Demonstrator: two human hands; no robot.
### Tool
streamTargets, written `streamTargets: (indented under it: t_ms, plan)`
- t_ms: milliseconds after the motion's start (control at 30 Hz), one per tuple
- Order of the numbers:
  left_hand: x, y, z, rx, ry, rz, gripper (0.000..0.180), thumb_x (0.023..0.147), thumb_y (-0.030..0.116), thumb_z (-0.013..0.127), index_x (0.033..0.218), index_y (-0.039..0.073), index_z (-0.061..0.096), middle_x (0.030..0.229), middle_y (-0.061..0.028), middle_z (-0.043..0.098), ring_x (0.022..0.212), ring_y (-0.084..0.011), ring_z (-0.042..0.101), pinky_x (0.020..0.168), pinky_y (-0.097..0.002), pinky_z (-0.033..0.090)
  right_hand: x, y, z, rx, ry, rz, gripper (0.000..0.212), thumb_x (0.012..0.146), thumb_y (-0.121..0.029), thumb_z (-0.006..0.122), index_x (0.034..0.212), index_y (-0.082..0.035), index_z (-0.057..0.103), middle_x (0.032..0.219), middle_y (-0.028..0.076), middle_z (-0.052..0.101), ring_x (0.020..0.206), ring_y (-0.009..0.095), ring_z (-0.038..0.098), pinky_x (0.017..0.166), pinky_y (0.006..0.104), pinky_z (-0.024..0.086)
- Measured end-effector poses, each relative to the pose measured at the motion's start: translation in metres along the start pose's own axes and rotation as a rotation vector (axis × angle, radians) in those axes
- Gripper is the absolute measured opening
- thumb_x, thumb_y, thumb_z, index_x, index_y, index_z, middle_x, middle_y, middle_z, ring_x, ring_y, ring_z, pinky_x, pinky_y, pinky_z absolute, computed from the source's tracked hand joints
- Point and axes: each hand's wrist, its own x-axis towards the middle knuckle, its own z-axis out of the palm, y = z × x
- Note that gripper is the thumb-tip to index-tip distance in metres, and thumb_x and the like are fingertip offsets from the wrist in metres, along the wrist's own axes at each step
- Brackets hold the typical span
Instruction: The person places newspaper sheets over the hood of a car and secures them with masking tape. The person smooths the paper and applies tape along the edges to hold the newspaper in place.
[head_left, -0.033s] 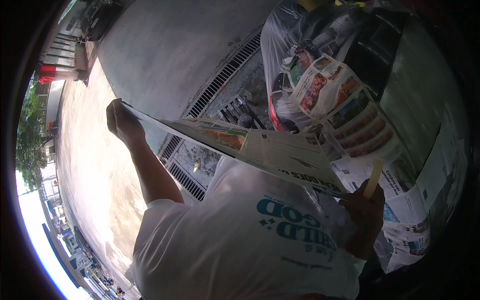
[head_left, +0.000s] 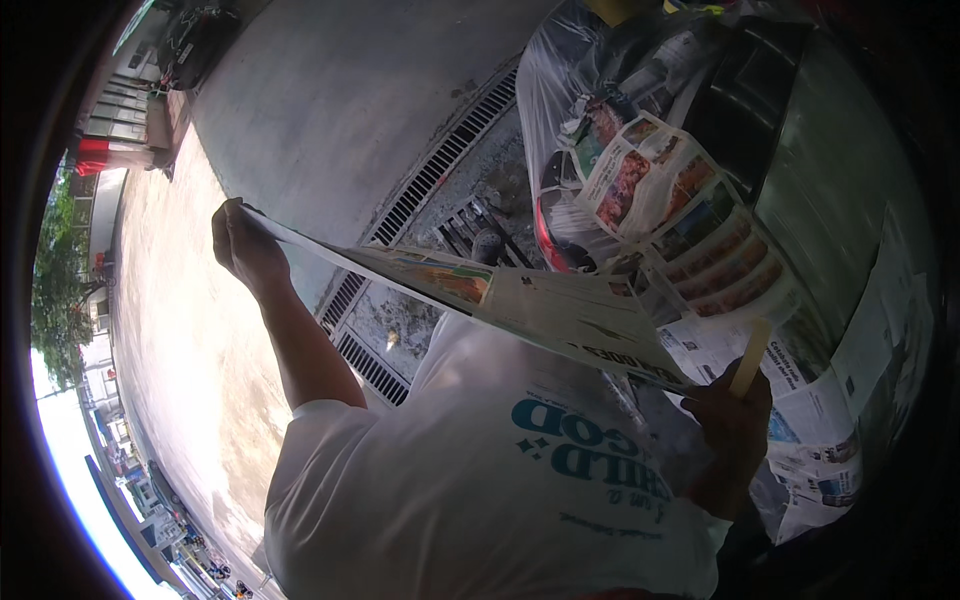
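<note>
A sheet of newspaper stretches across in front of my white shirt, seen nearly edge-on and slightly sagging. At its far left corner, my left hand is closed on the edge with the arm stretched out. The right end of the sheet is pinched in my right hand, close to my body. A flat, pale yellow strip sticks up from the right hand's fingers; whether it is tape or a stick, I cannot tell. Shadow hides part of those fingers.
To the right, more newspaper sheets cover a dark body with a glossy black panel and a grey-green panel. Clear plastic sheeting drapes its left side. A metal drain grate crosses the concrete ground.
The view has shifted very slightly. Both hands keep their hold on the newspaper, in nearly the same place.
</note>
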Motion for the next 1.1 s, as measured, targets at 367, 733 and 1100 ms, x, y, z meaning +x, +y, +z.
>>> streamTargets:
  t_ms: [367, 733, 1100]
  plan:
    - [0.122, -0.051, 0.201, -0.733, -0.177, -0.286, 0.017, 0.107, 0.018, 0.064, 0.1, 0.005, 0.07, 0.087, 0.0014, 0.055, 0.083, -0.0102, 0.049, 0.074, -0.0295, 0.04, 0.085, -0.043, 0.037, -0.41, 0.208, 0.299, 0.035, 0.058, -0.04, 0.096, 0.081, -0.022, 0.077, 0.082, -0.006, 0.071, 0.084, 0.019, 0.067, 0.08, 0.0405, 0.053]
    - [0.224, -0.114, 0.357, -1.061, -0.455, -0.392, 0.015, 0.108, 0.019, 0.065, 0.102, 0.006, 0.071, 0.087, 0.0027, 0.062, 0.081, -0.0063, 0.053, 0.074, -0.025, 0.043, 0.204, -0.124, 0.066, -0.436, 0.207, 0.581, 0.02, 0.075, -0.014, 0.091, 0.087, -0.011, 0.075, 0.087, 0.002, 0.076, 0.092, 0.019, 0.072, 0.085, 0.0394, 0.056]
    - [0.239, -0.105, 0.367, -1.124, -0.44, -0.408, 0.016, 0.109, 0.015, 0.062, 0.1, 0.005, 0.07, 0.086, 0.0034, 0.061, 0.08, -0.0062, 0.052, 0.074, -0.0253, 0.043, 0.213, -0.124, 0.061, -0.598, 0.151, 1.108, 0.048, 0.063, -0.01, 0.092, 0.108, -0.002, 0.076, 0.089, 0.011, 0.073, 0.084, 0.029, 0.067, 0.079, 0.044, 0.055]
